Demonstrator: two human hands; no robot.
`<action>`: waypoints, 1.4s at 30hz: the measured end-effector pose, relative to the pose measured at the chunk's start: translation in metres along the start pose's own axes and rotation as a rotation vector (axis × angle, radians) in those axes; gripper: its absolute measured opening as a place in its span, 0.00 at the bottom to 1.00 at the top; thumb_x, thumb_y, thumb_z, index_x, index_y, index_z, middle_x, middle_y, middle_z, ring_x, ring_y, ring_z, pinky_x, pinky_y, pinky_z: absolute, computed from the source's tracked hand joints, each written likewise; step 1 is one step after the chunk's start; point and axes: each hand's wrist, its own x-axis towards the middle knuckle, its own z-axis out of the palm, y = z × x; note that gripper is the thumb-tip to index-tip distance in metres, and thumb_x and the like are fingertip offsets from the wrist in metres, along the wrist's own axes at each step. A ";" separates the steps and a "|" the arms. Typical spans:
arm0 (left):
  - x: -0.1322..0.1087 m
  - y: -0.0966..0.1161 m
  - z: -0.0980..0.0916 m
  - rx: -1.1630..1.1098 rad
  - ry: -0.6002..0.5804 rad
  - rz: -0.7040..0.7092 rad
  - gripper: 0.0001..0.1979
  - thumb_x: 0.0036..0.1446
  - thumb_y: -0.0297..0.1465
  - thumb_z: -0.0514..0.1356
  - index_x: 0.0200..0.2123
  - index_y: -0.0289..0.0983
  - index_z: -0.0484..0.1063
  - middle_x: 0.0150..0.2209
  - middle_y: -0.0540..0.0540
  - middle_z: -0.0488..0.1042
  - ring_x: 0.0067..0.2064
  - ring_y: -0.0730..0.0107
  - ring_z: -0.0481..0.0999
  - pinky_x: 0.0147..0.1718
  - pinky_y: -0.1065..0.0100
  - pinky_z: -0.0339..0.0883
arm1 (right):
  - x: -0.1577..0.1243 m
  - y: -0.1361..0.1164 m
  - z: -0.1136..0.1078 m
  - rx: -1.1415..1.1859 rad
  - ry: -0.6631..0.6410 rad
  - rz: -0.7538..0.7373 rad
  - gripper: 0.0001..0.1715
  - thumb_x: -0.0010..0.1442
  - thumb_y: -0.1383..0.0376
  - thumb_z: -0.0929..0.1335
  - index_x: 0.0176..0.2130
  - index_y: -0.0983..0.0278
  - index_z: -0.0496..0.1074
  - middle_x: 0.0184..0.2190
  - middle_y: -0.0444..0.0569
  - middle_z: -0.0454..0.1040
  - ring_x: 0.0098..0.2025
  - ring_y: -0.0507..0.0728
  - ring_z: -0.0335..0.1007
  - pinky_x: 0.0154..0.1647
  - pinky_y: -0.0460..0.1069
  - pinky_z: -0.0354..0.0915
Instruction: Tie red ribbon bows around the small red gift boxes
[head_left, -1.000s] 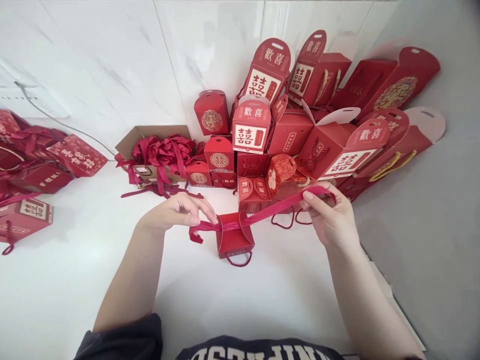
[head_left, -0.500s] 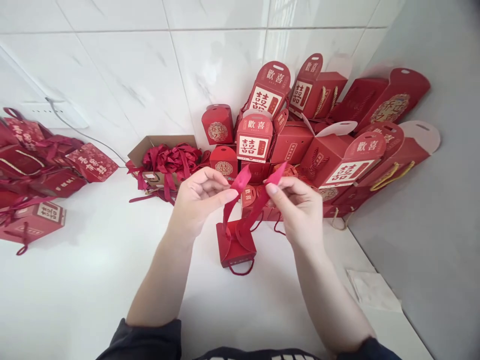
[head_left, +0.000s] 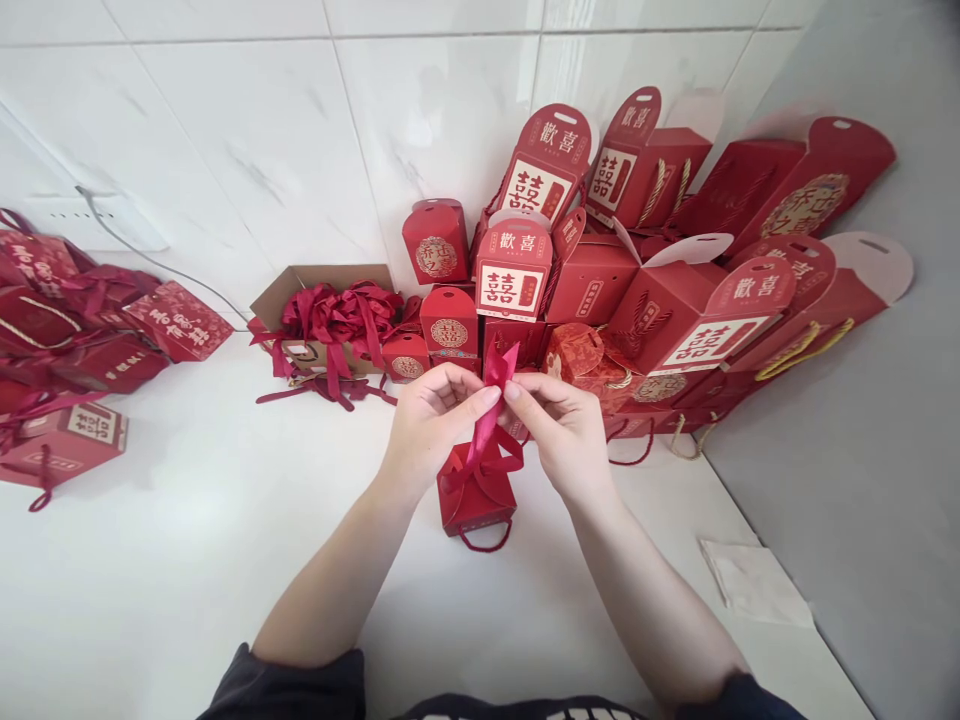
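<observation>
Taking the small red gift box [head_left: 474, 503] on the white bench [head_left: 225, 540] as centre, other boxes [head_left: 75, 445] cluster at nine o'clock. At ten, a socket panel [head_left: 105, 222] sits on the marbled tile wall [head_left: 247, 130]; at eleven, a cardboard box [head_left: 274, 293] overflows with ribbons [head_left: 341, 315]. At twelve, the left hand [head_left: 427, 425] and right hand [head_left: 566, 425] meet, each grip narrow, pinching the red ribbon [head_left: 482, 437] around the gift box. Stacked boxes [head_left: 600, 280] fill one o'clock, a grey wall [head_left: 847, 430] three, folded white paper [head_left: 756, 582] four.
</observation>
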 end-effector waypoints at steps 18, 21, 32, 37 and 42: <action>0.015 -0.006 -0.042 0.252 -0.738 0.125 0.33 0.49 0.28 0.67 0.58 0.44 0.62 0.60 0.41 0.64 0.62 0.56 0.63 0.62 0.54 0.56 | -0.006 -0.019 -0.008 -0.200 0.103 -0.320 0.04 0.58 0.64 0.71 0.31 0.59 0.77 0.32 0.45 0.74 0.35 0.53 0.70 0.36 0.50 0.68; 0.021 -0.026 -0.056 0.342 -0.919 0.031 0.34 0.48 0.30 0.69 0.58 0.44 0.64 0.61 0.41 0.65 0.64 0.54 0.62 0.63 0.52 0.54 | -0.007 -0.028 -0.008 -0.183 0.107 -0.353 0.04 0.59 0.65 0.71 0.31 0.59 0.76 0.32 0.44 0.73 0.34 0.52 0.70 0.35 0.49 0.68; 0.006 -0.094 -0.053 0.051 -0.862 -0.137 0.27 0.42 0.29 0.72 0.48 0.38 0.70 0.51 0.36 0.74 0.55 0.55 0.73 0.53 0.55 0.65 | 0.002 -0.036 0.002 -0.195 0.111 -0.435 0.06 0.58 0.66 0.71 0.29 0.58 0.76 0.29 0.43 0.72 0.32 0.52 0.69 0.34 0.49 0.68; 0.007 -0.102 -0.053 0.047 -0.865 -0.143 0.22 0.46 0.29 0.70 0.46 0.35 0.72 0.48 0.37 0.75 0.50 0.57 0.74 0.52 0.55 0.66 | 0.007 -0.025 -0.006 -0.138 0.133 -0.426 0.05 0.57 0.67 0.72 0.29 0.59 0.76 0.28 0.42 0.72 0.31 0.51 0.68 0.32 0.48 0.66; 0.012 -0.098 -0.052 0.117 -0.936 -0.026 0.09 0.48 0.30 0.69 0.35 0.35 0.79 0.47 0.37 0.77 0.56 0.53 0.69 0.59 0.53 0.58 | 0.009 -0.016 -0.014 -0.075 0.148 -0.424 0.05 0.57 0.68 0.72 0.29 0.59 0.77 0.26 0.41 0.72 0.30 0.51 0.68 0.31 0.48 0.64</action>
